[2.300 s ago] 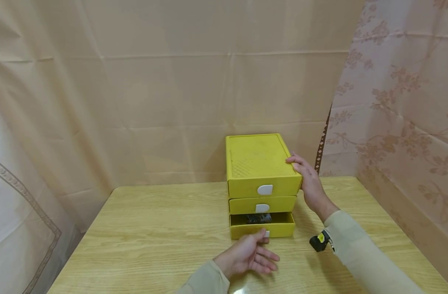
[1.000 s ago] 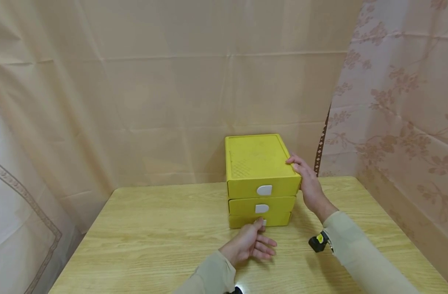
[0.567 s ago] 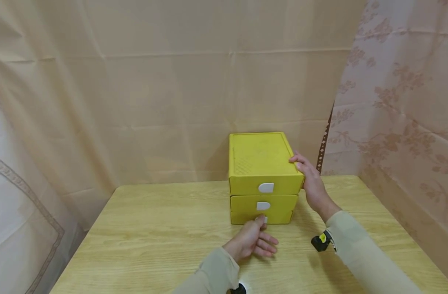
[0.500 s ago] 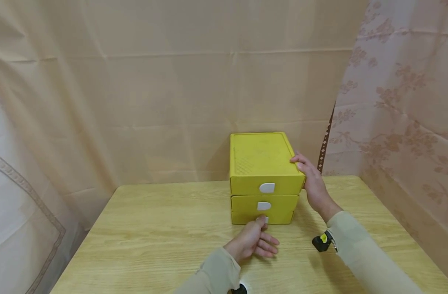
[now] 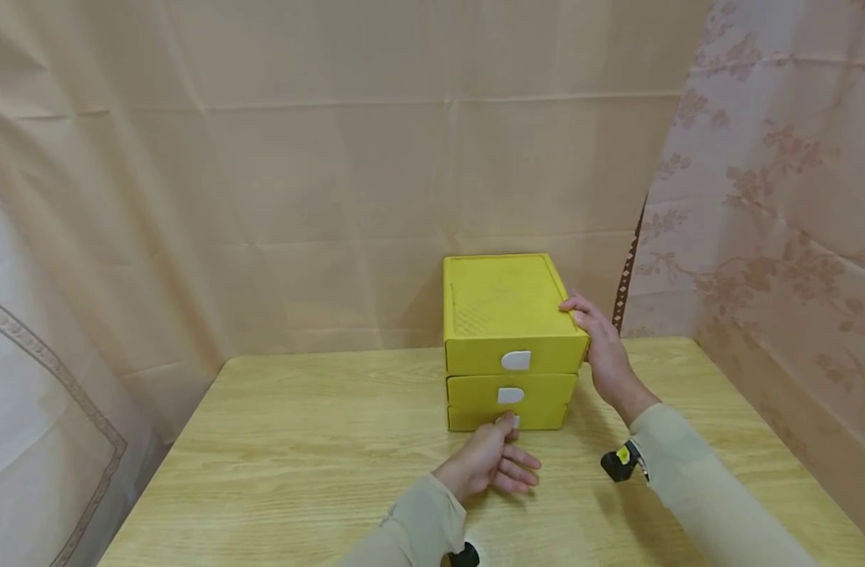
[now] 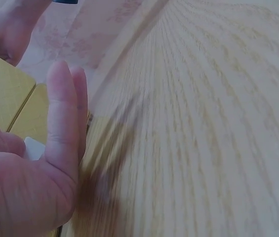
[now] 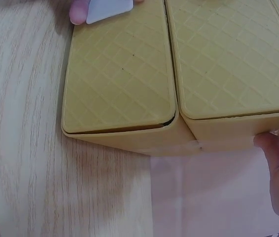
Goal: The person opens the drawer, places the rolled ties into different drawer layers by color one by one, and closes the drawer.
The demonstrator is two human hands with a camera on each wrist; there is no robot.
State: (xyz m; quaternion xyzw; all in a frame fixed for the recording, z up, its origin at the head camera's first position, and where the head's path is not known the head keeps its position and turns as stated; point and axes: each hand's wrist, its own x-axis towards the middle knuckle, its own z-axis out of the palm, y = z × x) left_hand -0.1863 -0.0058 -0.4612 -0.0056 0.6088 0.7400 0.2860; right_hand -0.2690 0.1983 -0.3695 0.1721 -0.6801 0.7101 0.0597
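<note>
A yellow drawer cabinet with three stacked drawers stands on the table, its drawer fronts flush in the head view. My left hand is at the bottom drawer, thumb and forefinger pinching its white pull tab. The other fingers of that hand stretch out to the side, as the left wrist view shows. My right hand grips the cabinet's upper right edge, fingertips over the top and the thumb against the side. The inside of the drawers is hidden.
The wooden table reaches left and in front of the cabinet. A beige curtain hangs behind it, and a flowered one on the right. A small black camera is at my right wrist.
The bottom drawer, pulled out with a dark patterned item inside, has slid in until shut. My left hand moved forward with it. My right hand kept its hold on the cabinet.
</note>
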